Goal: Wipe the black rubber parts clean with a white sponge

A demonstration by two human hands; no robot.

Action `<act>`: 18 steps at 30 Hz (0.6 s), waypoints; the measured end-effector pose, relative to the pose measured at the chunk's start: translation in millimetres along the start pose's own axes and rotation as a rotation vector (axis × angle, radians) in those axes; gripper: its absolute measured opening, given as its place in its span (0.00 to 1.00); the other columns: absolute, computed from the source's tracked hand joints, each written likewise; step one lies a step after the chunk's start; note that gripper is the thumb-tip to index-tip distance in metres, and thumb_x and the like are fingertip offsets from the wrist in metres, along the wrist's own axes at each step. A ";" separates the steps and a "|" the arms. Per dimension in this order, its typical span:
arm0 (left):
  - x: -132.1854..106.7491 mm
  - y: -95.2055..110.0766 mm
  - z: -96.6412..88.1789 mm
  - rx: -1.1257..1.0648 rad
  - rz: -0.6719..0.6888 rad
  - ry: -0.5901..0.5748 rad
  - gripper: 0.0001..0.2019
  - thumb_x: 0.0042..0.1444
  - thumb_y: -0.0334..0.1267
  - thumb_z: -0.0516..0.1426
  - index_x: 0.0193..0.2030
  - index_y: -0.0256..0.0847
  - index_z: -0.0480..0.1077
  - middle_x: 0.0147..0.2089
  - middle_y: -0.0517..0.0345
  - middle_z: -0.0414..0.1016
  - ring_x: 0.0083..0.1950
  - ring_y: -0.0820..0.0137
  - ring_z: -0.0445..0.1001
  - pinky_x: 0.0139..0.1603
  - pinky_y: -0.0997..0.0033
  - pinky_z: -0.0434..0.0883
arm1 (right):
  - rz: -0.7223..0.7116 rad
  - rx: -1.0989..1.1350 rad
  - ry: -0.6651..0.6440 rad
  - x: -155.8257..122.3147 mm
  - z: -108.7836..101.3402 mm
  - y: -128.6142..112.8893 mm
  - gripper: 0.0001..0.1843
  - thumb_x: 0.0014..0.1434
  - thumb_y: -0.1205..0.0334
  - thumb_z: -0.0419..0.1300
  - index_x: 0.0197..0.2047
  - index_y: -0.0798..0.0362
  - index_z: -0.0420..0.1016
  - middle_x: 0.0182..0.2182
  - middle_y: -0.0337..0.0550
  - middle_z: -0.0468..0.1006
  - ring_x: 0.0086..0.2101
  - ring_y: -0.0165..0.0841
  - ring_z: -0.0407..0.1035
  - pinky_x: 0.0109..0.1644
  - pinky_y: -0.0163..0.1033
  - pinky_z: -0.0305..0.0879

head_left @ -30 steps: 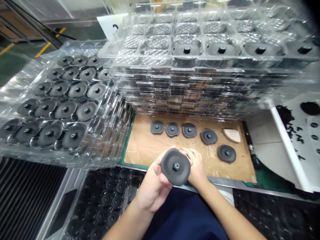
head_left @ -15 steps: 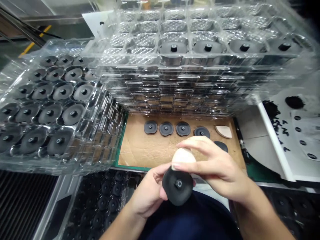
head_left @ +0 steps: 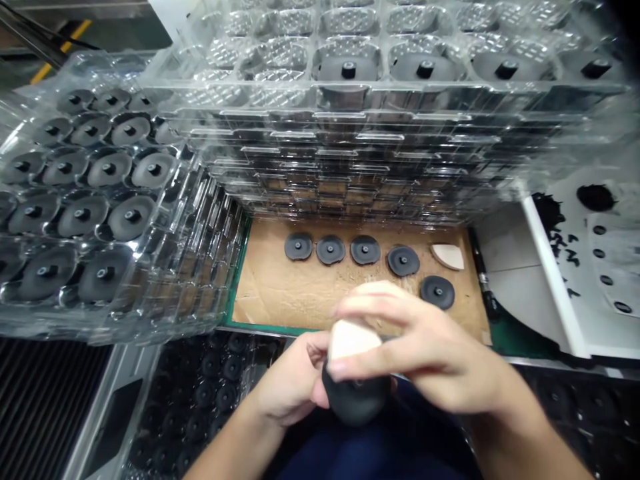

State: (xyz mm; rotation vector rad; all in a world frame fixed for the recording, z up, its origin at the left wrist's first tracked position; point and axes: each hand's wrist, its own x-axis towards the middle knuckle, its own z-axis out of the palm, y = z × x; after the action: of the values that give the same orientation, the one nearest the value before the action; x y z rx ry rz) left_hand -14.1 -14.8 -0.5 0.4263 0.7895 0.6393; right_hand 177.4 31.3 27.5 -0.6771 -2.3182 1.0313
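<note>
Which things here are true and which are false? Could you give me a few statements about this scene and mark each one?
1. The left hand supports a dark round disc. True.
2. The right hand lies idle on the cardboard. False: it holds a pale pad against the disc.
3. Five dark discs lie on brown cardboard. True.
4. The stacked clear plastic trays show no discs. False: dark discs sit in the front pockets of the top tray.
5. A pale wedge lies on the cardboard, to the right of the row of discs. True.
</note>
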 end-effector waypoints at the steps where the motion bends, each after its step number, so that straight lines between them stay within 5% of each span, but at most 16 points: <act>1: -1.1 0.2 -0.7 -0.012 -0.013 -0.021 0.31 0.22 0.56 0.69 0.34 0.35 0.79 0.29 0.53 0.79 0.33 0.64 0.77 0.41 0.67 0.71 | 0.044 0.040 0.035 -4.4 -1.5 4.8 0.18 0.64 0.61 0.48 0.45 0.36 0.78 0.49 0.37 0.75 0.49 0.35 0.69 0.51 0.45 0.68; 5: -5.7 -2.2 -5.2 -0.213 0.046 -0.094 0.29 0.32 0.50 0.69 0.45 0.44 0.76 0.40 0.57 0.81 0.40 0.66 0.79 0.45 0.69 0.71 | 0.211 0.184 0.211 -27.8 12.1 36.4 0.17 0.64 0.50 0.50 0.47 0.41 0.78 0.44 0.43 0.77 0.45 0.37 0.72 0.46 0.44 0.71; 11: -6.6 -10.4 -10.7 -0.411 0.058 -0.123 0.24 0.41 0.48 0.66 0.45 0.41 0.76 0.42 0.53 0.80 0.42 0.61 0.79 0.42 0.68 0.75 | 0.401 -0.093 0.261 -37.1 89.5 81.2 0.14 0.62 0.59 0.54 0.47 0.46 0.78 0.51 0.49 0.74 0.53 0.46 0.64 0.56 0.61 0.59; 15: -10.3 -13.8 -13.3 -0.384 0.091 -0.158 0.28 0.47 0.58 0.59 0.48 0.40 0.73 0.43 0.50 0.79 0.42 0.61 0.79 0.40 0.69 0.75 | 0.399 -0.153 0.290 -37.4 104.9 74.5 0.17 0.59 0.64 0.56 0.51 0.45 0.74 0.59 0.49 0.65 0.58 0.48 0.57 0.58 0.63 0.55; 18: -10.0 -18.6 -15.4 -0.107 0.328 -0.027 0.31 0.51 0.54 0.58 0.61 0.53 0.60 0.51 0.51 0.75 0.43 0.62 0.79 0.45 0.62 0.74 | 0.405 -0.153 0.376 -43.6 97.6 56.7 0.17 0.62 0.67 0.52 0.52 0.47 0.72 0.51 0.49 0.72 0.52 0.41 0.64 0.55 0.53 0.62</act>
State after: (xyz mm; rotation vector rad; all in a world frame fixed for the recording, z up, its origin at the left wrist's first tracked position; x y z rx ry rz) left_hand -24.4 -33.3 -15.8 0.4692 0.6612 0.9750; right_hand 162.1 -13.3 -84.0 -1.3201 -1.9830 0.8053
